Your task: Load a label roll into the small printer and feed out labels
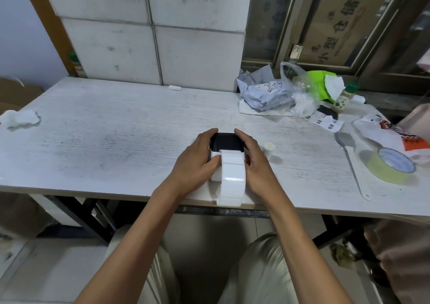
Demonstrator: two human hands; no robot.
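A small white printer (215, 174) with a dark lid (226, 142) sits near the table's front edge. A white strip of labels (232, 178) comes out of its slot, runs forward over the body and hangs past the table edge. My left hand (197, 161) grips the printer's left side, thumb against the strip. My right hand (253, 164) holds the right side, fingers on the lid's far corner. A white label roll core (268, 149) stands just right of the printer.
A tape roll (391, 166), a long grey-headed tool (351, 161), printed packets (395, 138), a spice bottle (344, 97) and crumpled bags (274, 92) crowd the table's right side. A crumpled tissue (21, 118) lies at far left. A tiled wall stands behind the white table (104, 129).
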